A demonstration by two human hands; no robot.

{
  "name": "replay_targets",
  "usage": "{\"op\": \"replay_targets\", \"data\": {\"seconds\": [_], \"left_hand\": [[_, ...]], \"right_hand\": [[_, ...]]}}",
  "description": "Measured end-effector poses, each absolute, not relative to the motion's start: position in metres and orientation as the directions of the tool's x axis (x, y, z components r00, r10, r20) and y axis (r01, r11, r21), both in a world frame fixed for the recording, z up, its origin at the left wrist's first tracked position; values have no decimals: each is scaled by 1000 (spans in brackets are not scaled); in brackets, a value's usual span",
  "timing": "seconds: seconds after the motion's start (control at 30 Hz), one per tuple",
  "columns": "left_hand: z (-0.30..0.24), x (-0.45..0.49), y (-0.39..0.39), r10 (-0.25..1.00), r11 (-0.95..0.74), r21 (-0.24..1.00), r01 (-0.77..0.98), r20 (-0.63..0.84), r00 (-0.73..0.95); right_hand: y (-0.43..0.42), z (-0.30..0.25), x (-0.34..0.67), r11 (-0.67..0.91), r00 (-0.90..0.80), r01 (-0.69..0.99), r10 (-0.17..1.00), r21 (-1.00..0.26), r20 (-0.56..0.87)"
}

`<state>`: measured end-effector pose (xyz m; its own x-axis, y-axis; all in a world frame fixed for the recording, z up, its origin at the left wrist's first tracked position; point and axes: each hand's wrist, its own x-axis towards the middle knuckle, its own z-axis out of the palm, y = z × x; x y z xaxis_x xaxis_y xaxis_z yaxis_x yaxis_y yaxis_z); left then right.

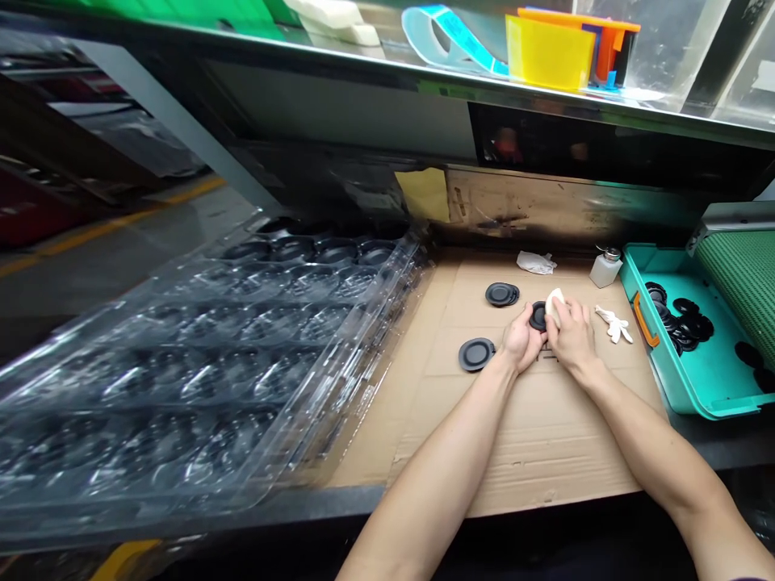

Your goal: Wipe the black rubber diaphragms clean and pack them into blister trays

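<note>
My left hand (521, 340) is closed around the edge of a round black plastic part (538, 316), held just above the cardboard (545, 436). My right hand (570, 335) pinches a white cloth (554, 302) against the face of that part. Two more places on the cardboard hold similar round black parts: a small overlapping stack (501, 294) behind my left hand, and a larger-looking one (475, 354) to its left. A crumpled white glove or wipe (613, 324) lies right of my right hand.
Clear plastic trays (254, 339) with rows of round black parts cover the left side. A teal bin (678, 363) with loose black parts stands at right, beside a green conveyor belt (747, 274). A white pump bottle (605, 267) and crumpled tissue (536, 262) sit behind. A shelf (375, 60) hangs above.
</note>
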<state>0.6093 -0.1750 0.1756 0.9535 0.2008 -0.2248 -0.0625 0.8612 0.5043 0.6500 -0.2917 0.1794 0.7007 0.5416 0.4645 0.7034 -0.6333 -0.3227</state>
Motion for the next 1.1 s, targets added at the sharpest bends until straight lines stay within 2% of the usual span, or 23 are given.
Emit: {"op": "replay_targets", "data": {"seconds": [0.07, 0.23, 0.37, 0.5, 0.6, 0.67, 0.73, 0.8, 0.87, 0.97, 1.03, 1.1], "left_hand": [[175, 609, -175, 215, 851, 520, -73, -218, 952], [176, 610, -174, 225, 854, 514, -79, -230, 947], [176, 610, -176, 245, 858, 505, -97, -236, 940], [175, 609, -180, 218, 838, 541, -74, -207, 954], [175, 608, -180, 189, 841, 539, -43, -219, 957], [174, 607, -180, 193, 845, 533, -42, -232, 953], [174, 608, -181, 214, 835, 548, -56, -228, 950], [173, 608, -182, 232, 816, 574, -72, -211, 950], [172, 609, -183, 232, 807, 586, -72, -203, 951], [171, 609, -183, 209, 828, 558, -52, -222, 952], [171, 608, -184, 213, 837, 545, -56, -229, 950], [171, 609, -184, 223, 833, 549, -64, -229, 948]], "right_hand": [[-296, 181, 659, -605, 728, 680, 493, -413, 476], [-308, 188, 664, -527, 763, 643, 500, -555, 410], [-309, 196, 657, -457, 788, 555, 555, -695, 265], [-304, 204, 653, -388, 785, 520, 569, -761, 246], [-307, 208, 658, -350, 749, 489, 637, -799, 179], [-313, 211, 664, -368, 724, 460, 683, -808, 102], [-319, 212, 670, -423, 752, 435, 657, -795, 63], [-321, 210, 674, -450, 806, 420, 584, -788, 96], [-320, 208, 675, -412, 814, 429, 563, -804, 146], [-319, 207, 675, -360, 708, 476, 699, -802, 106], [-319, 208, 672, -417, 692, 528, 717, -740, 89], [-317, 210, 665, -530, 761, 569, 629, -629, 158]]}}
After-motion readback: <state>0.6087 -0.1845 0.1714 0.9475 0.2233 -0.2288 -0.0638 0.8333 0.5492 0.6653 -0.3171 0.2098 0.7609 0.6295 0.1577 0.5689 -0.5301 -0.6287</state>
